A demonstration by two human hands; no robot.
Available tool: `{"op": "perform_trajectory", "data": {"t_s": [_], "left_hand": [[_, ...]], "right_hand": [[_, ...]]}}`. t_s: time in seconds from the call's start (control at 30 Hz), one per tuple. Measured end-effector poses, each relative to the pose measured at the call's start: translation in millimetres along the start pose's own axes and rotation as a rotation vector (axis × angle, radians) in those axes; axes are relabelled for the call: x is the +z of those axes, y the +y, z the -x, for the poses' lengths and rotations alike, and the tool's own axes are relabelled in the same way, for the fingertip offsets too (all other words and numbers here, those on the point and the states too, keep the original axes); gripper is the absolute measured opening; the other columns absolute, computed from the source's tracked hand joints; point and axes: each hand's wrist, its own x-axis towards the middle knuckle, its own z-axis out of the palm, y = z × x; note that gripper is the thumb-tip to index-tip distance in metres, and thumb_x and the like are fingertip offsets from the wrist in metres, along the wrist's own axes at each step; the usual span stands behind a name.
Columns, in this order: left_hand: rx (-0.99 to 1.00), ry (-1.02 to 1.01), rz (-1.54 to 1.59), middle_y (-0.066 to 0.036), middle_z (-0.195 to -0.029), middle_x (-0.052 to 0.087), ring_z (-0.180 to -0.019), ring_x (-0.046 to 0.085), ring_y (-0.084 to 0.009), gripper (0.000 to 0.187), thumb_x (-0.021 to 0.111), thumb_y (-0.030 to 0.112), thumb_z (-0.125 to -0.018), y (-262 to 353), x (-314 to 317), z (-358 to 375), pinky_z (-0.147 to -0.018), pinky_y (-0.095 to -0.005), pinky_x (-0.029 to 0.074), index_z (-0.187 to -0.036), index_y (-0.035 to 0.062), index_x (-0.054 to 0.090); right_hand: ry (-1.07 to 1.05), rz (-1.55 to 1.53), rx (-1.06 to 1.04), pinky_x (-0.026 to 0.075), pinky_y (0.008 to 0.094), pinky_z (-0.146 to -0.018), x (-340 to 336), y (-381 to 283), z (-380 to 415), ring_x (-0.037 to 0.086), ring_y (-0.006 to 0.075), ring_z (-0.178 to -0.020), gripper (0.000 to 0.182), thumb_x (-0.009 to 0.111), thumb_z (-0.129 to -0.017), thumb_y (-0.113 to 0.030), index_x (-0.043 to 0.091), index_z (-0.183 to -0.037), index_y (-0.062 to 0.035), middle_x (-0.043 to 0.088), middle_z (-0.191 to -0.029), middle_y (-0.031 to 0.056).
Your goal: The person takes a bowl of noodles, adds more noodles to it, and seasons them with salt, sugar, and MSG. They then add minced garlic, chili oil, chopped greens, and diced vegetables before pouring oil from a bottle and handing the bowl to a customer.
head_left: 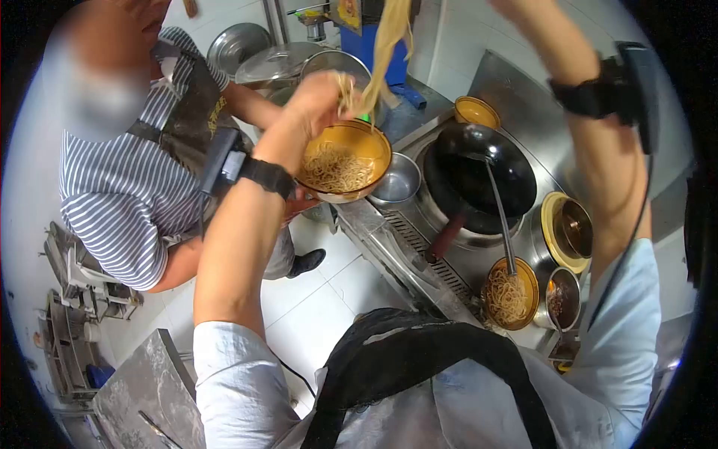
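Note:
My left hand (318,97) is closed on a bunch of noodles (393,37), just above a yellow bowl (378,153) at the upper middle. Long pale strands rise from beside this hand and leave the frame at the top. Cut noodles (336,168) lie in the bowl, whose underside a co-worker's hand (299,206) supports. High at the top edge, only the base of my right hand (512,6) shows. Its fingers are out of the picture, so whatever it holds is hidden.
The co-worker (134,179) stands close on my left. A black wok (456,179) sits on the stove, a ladle (499,202) reaching from it into a second noodle bowl (531,284). Steel bowls (396,179) and a yellow bowl (477,112) surround the wok.

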Motion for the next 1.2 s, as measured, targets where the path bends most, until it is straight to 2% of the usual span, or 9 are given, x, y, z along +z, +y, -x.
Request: {"op": "perform_trajectory", "data": {"t_s": [0.13, 0.2, 0.23, 0.3, 0.43, 0.6, 0.73, 0.9, 1.2], "left_hand": [[-0.023, 0.010, -0.548, -0.016, -0.087, 0.060, -0.078, 0.060, -0.0256, 0.022, 0.049, 0.012, -0.077, -40.0, -37.8, -0.2, -0.066, -0.0342, 0.050, -0.095, 0.0019, 0.056], [-0.001, 0.141, -0.981, -0.020, -0.088, 0.060, -0.081, 0.060, -0.0279, 0.025, 0.052, 0.010, -0.074, -52.4, -44.1, 12.6, -0.070, -0.0357, 0.048, -0.097, 0.0015, 0.056], [0.015, 0.203, -1.200, -0.021, -0.088, 0.059, -0.082, 0.059, -0.0290, 0.027, 0.053, 0.009, -0.072, -56.6, -46.3, 18.0, -0.072, -0.0364, 0.048, -0.097, 0.0014, 0.056], [0.032, 0.252, -1.437, -0.023, -0.089, 0.059, -0.084, 0.059, -0.0301, 0.029, 0.055, 0.008, -0.070, -55.0, -47.5, 30.0, -0.074, -0.0371, 0.047, -0.098, 0.0012, 0.057], [0.523, 0.665, -0.584, -0.013, -0.077, 0.059, -0.069, 0.057, -0.0184, 0.014, 0.051, 0.011, -0.081, -45.5, -18.5, 81.3, -0.062, -0.0300, 0.044, -0.089, -0.0004, 0.054], [0.227, -0.077, -0.210, -0.002, -0.075, 0.056, -0.064, 0.051, -0.0088, 0.016, 0.045, 0.003, -0.083, -163.7, 65.2, 147.8, -0.058, -0.0221, 0.043, -0.096, 0.0042, 0.055], [-0.198, -0.294, 0.062, -0.001, -0.071, 0.057, -0.060, 0.050, -0.0065, 0.021, 0.043, 0.002, -0.084, -211.7, 106.0, 187.9, -0.051, -0.0186, 0.039, -0.101, 0.0041, 0.055], [-0.309, -0.484, -0.049, -0.003, -0.076, 0.059, -0.064, 0.053, -0.0079, 0.021, 0.046, 0.016, -0.088, -225.6, 151.7, 201.2, -0.054, -0.0199, 0.041, -0.105, 0.0057, 0.054], [-0.655, -0.573, 0.188, -0.014, -0.101, 0.055, -0.086, 0.055, -0.0186, 0.034, 0.048, 0.022, -0.086, -281.1, 322.8, 186.4, -0.073, -0.0291, 0.046, -0.109, -0.0025, 0.046]], "right_hand": [[-0.397, -0.046, 0.253, 0.038, 0.0154, -0.040, 73.1, 81.7, 63.1, 0.049, 0.0031, -0.048, 0.021, 0.056, -0.083, -0.026, 0.055, -0.088, -0.0047, 0.054, -0.065, -0.0016], [-0.627, 0.446, -0.070, 0.047, 0.0338, -0.072, 94.6, 124.4, 109.7, 0.058, 0.0250, -0.084, 0.040, 0.061, -0.078, -0.031, 0.054, -0.104, -0.0020, 0.059, -0.094, 0.0137], [-0.720, 0.440, 0.109, 0.043, 0.0399, -0.079, 97.7, 113.7, 123.8, 0.055, 0.0329, -0.092, 0.045, 0.062, -0.074, -0.034, 0.055, -0.104, -0.0009, 0.059, -0.096, 0.0186], [-0.769, 0.380, 0.211, 0.044, 0.0367, -0.077, 102.4, 113.3, 142.0, 0.055, 0.0300, -0.090, 0.038, 0.062, -0.073, -0.022, 0.054, -0.104, -0.0018, 0.057, -0.095, 0.0181], [-0.595, 0.236, 0.239, 0.045, 0.0361, -0.071, 109.0, 122.7, 164.4, 0.056, 0.0303, -0.081, 0.028, 0.059, -0.074, -0.017, 0.054, -0.097, -0.0027, 0.058, -0.087, 0.0140], [-0.532, 0.401, -0.029, 0.044, 0.0369, -0.062, 87.7, 72.8, 162.4, 0.055, 0.0312, -0.071, 0.013, 0.053, -0.077, -0.014, 0.052, -0.085, -0.0031, 0.056, -0.077, 0.0133], [-0.527, 0.260, 0.255, 0.041, 0.0311, -0.054, 10.9, 4.2, 234.5, 0.051, 0.0256, -0.056, 0.012, 0.052, -0.081, -0.015, 0.050, -0.075, -0.0040, 0.051, -0.063, 0.0102], [-0.095, 0.045, 1.214, 0.040, 0.0212, -0.048, -91.3, -85.9, 398.3, 0.049, 0.0067, -0.054, 0.007, 0.056, -0.080, -0.009, 0.055, -0.085, -0.0038, 0.055, -0.064, 0.0013], [0.801, -0.092, 1.516, 0.034, 0.0167, -0.045, -158.7, -194.4, 599.2, 0.043, 0.0045, -0.049, 0.008, 0.046, -0.085, -0.005, 0.054, -0.089, -0.0039, 0.051, -0.062, -0.0003]]}}
